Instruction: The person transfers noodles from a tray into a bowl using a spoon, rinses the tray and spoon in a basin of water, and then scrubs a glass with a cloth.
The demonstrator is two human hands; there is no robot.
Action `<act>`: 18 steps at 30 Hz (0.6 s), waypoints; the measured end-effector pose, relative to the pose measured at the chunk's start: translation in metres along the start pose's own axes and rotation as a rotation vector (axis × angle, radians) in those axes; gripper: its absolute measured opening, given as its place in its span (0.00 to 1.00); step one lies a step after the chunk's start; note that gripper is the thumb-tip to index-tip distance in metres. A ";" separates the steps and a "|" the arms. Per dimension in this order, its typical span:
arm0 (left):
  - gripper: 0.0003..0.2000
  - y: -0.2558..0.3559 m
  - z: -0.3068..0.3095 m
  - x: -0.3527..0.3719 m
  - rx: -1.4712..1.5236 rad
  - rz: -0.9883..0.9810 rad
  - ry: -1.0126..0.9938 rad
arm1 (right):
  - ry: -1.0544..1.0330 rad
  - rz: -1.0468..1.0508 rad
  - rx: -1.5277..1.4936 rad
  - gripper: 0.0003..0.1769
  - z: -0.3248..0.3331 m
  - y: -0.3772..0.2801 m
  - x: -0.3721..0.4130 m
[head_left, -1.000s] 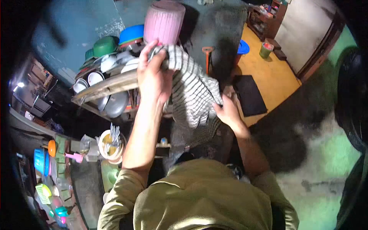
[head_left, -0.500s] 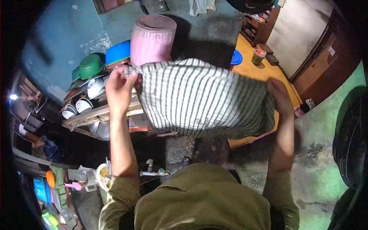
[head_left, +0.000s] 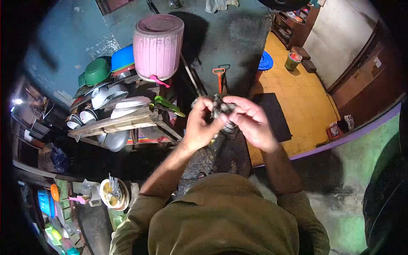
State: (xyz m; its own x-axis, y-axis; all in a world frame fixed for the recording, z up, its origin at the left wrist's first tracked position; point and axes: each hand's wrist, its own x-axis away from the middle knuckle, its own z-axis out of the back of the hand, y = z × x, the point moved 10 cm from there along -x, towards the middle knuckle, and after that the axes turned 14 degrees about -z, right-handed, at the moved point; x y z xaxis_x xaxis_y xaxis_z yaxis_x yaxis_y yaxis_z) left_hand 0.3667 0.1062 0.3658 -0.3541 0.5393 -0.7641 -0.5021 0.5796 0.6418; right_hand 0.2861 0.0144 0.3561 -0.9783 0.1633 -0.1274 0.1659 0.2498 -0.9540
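Bunched up in front of my chest is the striped cloth [head_left: 229, 127], gathered at its top between my two hands. My left hand [head_left: 202, 125] pinches the gathered cloth from the left. From the other side, my right hand [head_left: 255, 125] has its thumb and fingers closed on the same bunch. The hands are nearly touching. Most of the cloth is hidden behind the fingers, and its lower part hangs below them.
A pink lidded barrel [head_left: 157, 51] stands on a wooden rack [head_left: 123, 124] with bowls and plates at the left. An orange-handled tool [head_left: 219, 73] is beyond my hands. A dark mat [head_left: 274, 114] lies on the yellow floor. Stacked plates [head_left: 123, 199] sit at the lower left.
The cloth was stretched wide between my hands and is now bunched small. Both hands have come inward and together. The rack and floor behind it are uncovered.
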 end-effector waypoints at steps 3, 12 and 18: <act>0.38 0.022 -0.014 0.002 -0.132 -0.030 -0.070 | 0.049 0.037 0.119 0.26 -0.002 -0.011 0.010; 0.12 -0.013 0.000 0.023 -0.262 0.068 -0.167 | 0.217 -0.023 0.511 0.06 0.032 0.031 -0.011; 0.06 -0.010 0.055 0.014 -0.069 0.217 -0.013 | -0.461 -0.360 0.709 0.17 -0.009 0.090 -0.040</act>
State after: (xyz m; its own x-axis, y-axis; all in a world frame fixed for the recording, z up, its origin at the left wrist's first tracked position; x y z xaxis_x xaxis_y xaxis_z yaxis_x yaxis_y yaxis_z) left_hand 0.4097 0.1418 0.3523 -0.4501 0.6550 -0.6070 -0.4682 0.4057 0.7850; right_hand 0.3413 0.0392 0.2777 -0.9340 -0.2454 0.2595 -0.1247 -0.4569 -0.8808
